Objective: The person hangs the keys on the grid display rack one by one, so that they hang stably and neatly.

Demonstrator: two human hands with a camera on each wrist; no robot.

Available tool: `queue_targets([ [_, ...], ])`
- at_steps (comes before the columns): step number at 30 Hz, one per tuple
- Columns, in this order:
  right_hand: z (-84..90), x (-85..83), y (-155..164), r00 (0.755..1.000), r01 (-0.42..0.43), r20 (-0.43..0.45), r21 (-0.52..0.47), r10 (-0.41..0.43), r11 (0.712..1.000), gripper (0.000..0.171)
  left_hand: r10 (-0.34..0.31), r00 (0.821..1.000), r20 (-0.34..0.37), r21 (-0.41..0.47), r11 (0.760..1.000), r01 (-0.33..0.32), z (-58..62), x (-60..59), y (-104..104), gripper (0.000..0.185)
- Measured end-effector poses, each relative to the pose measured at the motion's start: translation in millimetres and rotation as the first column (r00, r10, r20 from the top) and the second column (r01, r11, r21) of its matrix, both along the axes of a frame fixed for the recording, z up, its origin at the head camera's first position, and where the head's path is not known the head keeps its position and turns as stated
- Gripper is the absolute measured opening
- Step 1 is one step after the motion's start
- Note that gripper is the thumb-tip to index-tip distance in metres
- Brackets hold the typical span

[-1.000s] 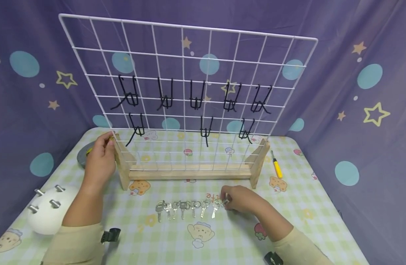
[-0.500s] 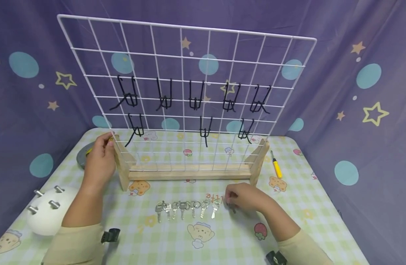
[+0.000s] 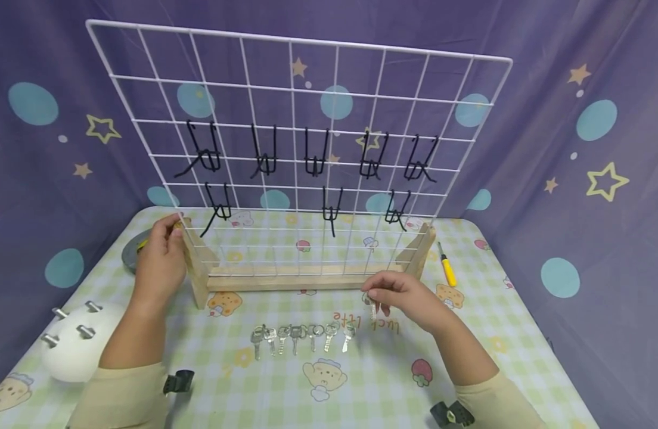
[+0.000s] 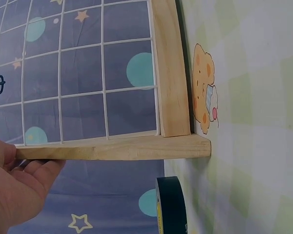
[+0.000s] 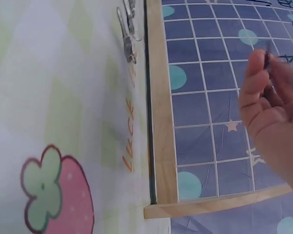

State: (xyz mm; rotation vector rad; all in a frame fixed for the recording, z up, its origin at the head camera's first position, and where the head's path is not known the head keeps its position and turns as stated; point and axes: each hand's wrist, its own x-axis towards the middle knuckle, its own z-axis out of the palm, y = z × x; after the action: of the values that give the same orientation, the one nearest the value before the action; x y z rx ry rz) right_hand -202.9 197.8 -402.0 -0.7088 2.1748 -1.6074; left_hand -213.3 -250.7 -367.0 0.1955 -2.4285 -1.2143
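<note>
**Key lifted from the row: one item in hand, seven on the cloth**

Lifted since a second ago: right hand (image 3: 401, 298), formerly down at the 3 o'clock end of the key row (image 3: 302, 337), now up before the wooden base (image 3: 302, 280), pinching one key (image 3: 372, 308) that dangles clear of the tablecloth (image 3: 522, 333). I log it as picked. Left hand (image 3: 160, 262), unmoved, grips the rack's left upright (image 3: 192, 268) with fingers curled behind it. Black hooks (image 3: 315, 152) hang bare at 12 o'clock on the white wire grid (image 3: 291, 77). Yellow screwdriver (image 3: 446, 265) at 2 o'clock; tape roll (image 4: 172, 204) at 10 o'clock.
</note>
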Motion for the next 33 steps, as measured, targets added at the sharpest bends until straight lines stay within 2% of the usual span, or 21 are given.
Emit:
queue_targets([
  [3, 2.7, 1.6, -0.1, 1.000, 0.014, 0.023, -0.073, -0.013, 0.997, 0.025, 0.004, 1.000, 0.000, 0.000, 1.000, -0.004, 0.0, -0.7, -0.2, 0.047],
  [6, 5.8, 3.8, -0.7, 0.999, 0.036, 0.029, -0.084, -0.034, 0.996, 0.026, 0.006, 1.000, -0.003, 0.000, 1.000, -0.006, -0.8, -1.9, -0.9, 0.047],
  [10, 12.1, 6.4, -2.9, 0.997, 0.077, -0.024, -0.054, -0.079, 0.996, 0.025, 0.010, 1.000, -0.005, -0.001, 1.000, -0.010, -1.7, -3.1, -1.6, 0.047],
  [14, 16.5, 7.3, -4.1, 0.988, 0.110, -0.102, -0.053, -0.115, 0.993, 0.016, 0.009, 1.000, 0.001, -0.004, 1.000, -0.009, -2.1, -3.4, -2.0, 0.047],
  [21, 20.3, 7.2, -1.1, 0.954, 0.162, -0.236, -0.115, -0.185, 0.980, 0.016, 0.011, 1.000, 0.010, 0.000, 1.000, -0.011, -1.5, -2.7, -1.1, 0.047],
  [28, 33.2, 7.8, 5.1, 0.937, 0.142, -0.285, -0.217, -0.202, 0.966, 0.017, 0.020, 1.000, 0.014, 0.002, 1.000, -0.020, -2.0, -2.2, 0.5, 0.047],
  [31, 38.6, 8.1, 8.0, 0.921, 0.141, -0.317, -0.271, -0.226, 0.952, 0.017, 0.025, 1.000, 0.014, 0.007, 1.000, -0.025, -1.7, -2.0, 0.5, 0.047],
  [33, 41.5, 8.7, 9.5, 0.903, 0.165, -0.333, -0.315, -0.272, 0.935, 0.016, 0.027, 1.000, 0.015, 0.009, 1.000, -0.027, -1.5, -2.4, 0.0, 0.047],
])
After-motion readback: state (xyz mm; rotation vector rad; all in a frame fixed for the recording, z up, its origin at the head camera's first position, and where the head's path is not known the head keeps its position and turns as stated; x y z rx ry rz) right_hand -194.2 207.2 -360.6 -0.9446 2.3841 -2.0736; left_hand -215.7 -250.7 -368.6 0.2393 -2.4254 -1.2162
